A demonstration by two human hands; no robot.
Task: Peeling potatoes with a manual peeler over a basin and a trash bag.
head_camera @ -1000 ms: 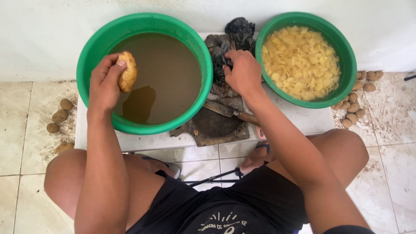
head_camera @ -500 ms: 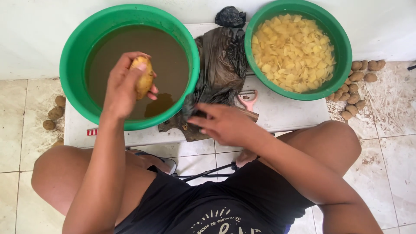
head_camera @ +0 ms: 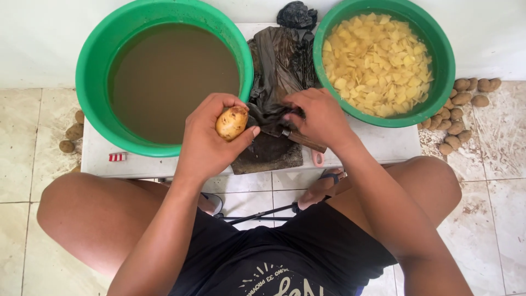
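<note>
**Head view: a potato in one hand, a knife under the other**

Head view, looking straight down. The left hand (head_camera: 211, 140) is curled around a small yellow-brown potato (head_camera: 232, 122), thumb below and fingers over the top, so the tuber sits lifted clear of the tabletop with one end exposed toward the other hand. The right hand (head_camera: 320, 118), at about three o'clock from the potato, is closed over the blade end of a wooden-handled knife (head_camera: 300, 140) and a fold of the crumpled dark plastic sheet (head_camera: 282, 60). The handle sticks out toward five o'clock beneath the palm. Whether the fingers pinch the blade or only the plastic cannot be told.

Both hands meet over a dark, worn cutting board (head_camera: 268, 153) at the near edge of the low white tabletop (head_camera: 378, 143), probably kept there to catch peel and dirt. A pink peeler (head_camera: 318, 159) peeks out just beside the knife handle.

At eleven o'clock from the hands stands a large green plastic basin of murky brown water (head_camera: 164, 79), within easy reach for rinsing. At one o'clock a second green basin holds pale yellow potato slices (head_camera: 383, 60), kept apart from the dirty water. Small unwashed potatoes lie on the tiled floor, a heap at three o'clock (head_camera: 460, 118) and a few at nine o'clock (head_camera: 71, 134).
</note>
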